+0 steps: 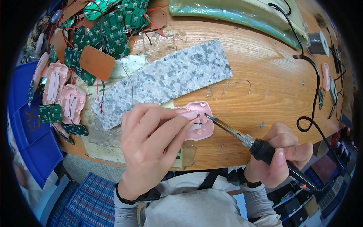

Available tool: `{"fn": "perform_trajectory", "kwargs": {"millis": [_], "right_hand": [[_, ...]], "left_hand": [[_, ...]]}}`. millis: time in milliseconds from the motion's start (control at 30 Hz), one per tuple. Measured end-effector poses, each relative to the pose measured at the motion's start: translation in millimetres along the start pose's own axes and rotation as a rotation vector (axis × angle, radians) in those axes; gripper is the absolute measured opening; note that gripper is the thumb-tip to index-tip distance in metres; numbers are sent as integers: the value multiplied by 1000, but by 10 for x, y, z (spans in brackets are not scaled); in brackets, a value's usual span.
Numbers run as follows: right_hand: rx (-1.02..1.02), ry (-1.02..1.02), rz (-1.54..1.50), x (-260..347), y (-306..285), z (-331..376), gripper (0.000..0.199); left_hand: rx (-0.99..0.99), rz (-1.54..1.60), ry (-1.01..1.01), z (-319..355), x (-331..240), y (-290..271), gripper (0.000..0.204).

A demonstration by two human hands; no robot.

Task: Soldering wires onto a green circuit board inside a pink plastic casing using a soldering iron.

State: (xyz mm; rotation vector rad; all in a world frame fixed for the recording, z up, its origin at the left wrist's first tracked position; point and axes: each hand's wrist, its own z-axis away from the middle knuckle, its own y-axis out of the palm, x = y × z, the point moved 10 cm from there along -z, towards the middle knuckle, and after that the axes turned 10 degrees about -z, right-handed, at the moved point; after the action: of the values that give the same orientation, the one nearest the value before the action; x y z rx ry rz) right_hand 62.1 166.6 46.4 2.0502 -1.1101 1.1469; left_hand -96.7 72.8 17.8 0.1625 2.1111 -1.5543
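My right hand [281, 157] grips a soldering iron [261, 149] by its black handle. The iron's tip points left and sits over a pink plastic shell [206, 128], close to a red wire [194, 118]. With fingertips pinched together, my left hand [151, 140] holds the red wire above the shell. A short black wire [197, 123] shows just below it inside the shell. The shell lies open side up, its left part hidden by my left fingers.
A speckled stone slab [170, 79] lies behind my left hand. Green circuit boards [109, 34] with wires pile up at the far left, above more pink shells [72, 102] and a blue bin [30, 128]. A solder spool [318, 43] and the iron's black cord [315, 83] are at right.
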Motion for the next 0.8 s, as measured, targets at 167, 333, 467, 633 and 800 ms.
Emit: {"fn": "perform_trajectory", "kwargs": {"millis": [167, 333, 467, 633, 800], "right_hand": [[-69, 25, -77, -14, -108, 40, 21], [-131, -14, 2, 9, -96, -7, 17], [-192, -42, -17, 20, -105, 17, 18], [-329, -6, -30, 27, -283, 112, 25], [-436, -122, -239, 28, -488, 173, 21]], "left_hand": [[-7, 10, 2, 30, 14, 8, 20], [85, 26, 7, -29, -69, -5, 31], [167, -13, 95, 45, -108, 98, 51], [285, 14, 131, 145, -265, 178, 54], [122, -38, 96, 211, -277, -44, 57]]}}
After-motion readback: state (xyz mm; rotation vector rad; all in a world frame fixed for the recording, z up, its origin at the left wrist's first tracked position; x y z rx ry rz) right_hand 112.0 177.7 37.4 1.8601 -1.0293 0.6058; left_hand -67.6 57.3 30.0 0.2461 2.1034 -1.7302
